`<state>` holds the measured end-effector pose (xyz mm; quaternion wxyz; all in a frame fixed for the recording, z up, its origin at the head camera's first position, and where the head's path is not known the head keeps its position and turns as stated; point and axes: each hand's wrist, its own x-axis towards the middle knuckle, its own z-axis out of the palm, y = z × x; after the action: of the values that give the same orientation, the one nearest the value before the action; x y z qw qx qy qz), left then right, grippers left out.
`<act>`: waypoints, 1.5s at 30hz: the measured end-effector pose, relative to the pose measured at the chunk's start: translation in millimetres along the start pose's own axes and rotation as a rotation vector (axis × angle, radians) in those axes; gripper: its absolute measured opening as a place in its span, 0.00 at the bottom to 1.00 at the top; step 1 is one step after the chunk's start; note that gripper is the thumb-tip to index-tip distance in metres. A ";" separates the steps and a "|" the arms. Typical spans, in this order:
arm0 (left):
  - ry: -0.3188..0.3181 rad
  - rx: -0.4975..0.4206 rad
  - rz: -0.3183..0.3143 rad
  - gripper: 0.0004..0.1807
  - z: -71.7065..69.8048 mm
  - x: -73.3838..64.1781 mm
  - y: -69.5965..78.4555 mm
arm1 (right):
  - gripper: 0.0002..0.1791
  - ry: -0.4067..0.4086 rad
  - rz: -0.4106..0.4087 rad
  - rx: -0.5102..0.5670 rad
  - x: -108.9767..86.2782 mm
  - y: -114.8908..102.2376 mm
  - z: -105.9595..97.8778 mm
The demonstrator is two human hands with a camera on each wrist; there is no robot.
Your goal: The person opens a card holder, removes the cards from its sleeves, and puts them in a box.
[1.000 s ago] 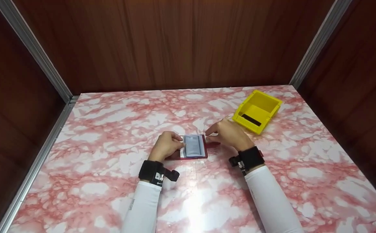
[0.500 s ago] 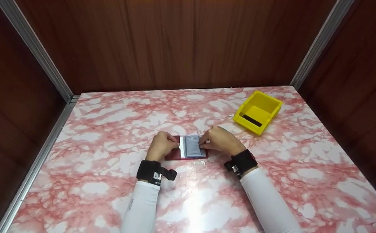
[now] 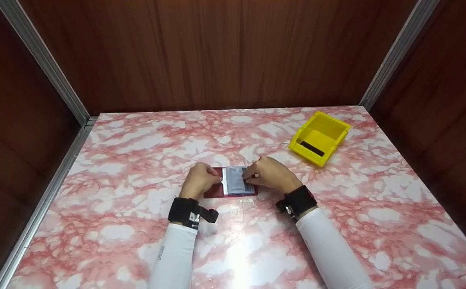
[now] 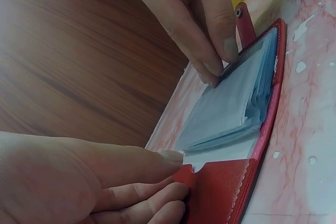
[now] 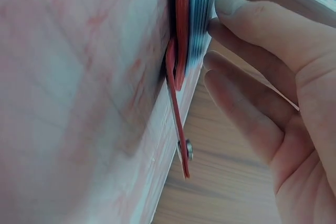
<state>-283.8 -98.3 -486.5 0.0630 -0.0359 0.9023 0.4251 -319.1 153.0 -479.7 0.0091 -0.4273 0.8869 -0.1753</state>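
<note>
A red card holder (image 3: 212, 192) lies open on the table, with a stack of clear plastic sleeves (image 3: 235, 182) on its right side. My left hand (image 3: 199, 180) holds the left cover, its thumb at the notched inner edge of the red pocket (image 4: 218, 187). Thumb and forefinger of my right hand (image 3: 272, 173) pinch the sleeves near their right edge. A dark panel shows under those fingertips in the left wrist view. The strap (image 5: 176, 114) with a metal snap sticks out from the right cover. A white strip (image 3: 225, 181) shows between cover and sleeves.
A yellow bin (image 3: 320, 138) with a black strip on its front stands at the back right of the table. Dark wood panels (image 3: 233, 56) wall the pink marbled table (image 3: 136, 224) at the back and sides.
My right hand has come leftward from the holder's right edge onto the sleeves and draws a sleeve slightly left. My left hand has shifted left, off the sleeves onto the red cover.
</note>
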 end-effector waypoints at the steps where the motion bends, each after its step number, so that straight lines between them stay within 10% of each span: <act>1: -0.002 -0.001 -0.001 0.07 -0.7 0.0 -0.1 | 0.07 -0.003 0.002 0.003 0.8 -1.0 0.2; 33: -0.091 -0.090 0.038 0.06 -10.9 4.3 -7.3 | 0.14 0.025 0.181 0.071 12.3 -31.5 15.3; 45: 0.020 -0.165 -0.019 0.07 -19.1 7.2 -18.8 | 0.13 -0.002 0.129 0.060 26.2 -36.6 15.6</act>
<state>-290.4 -125.1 -489.9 0.0548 -0.0538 0.8643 0.4971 -305.5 107.4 -479.2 0.0341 -0.3690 0.9069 -0.2004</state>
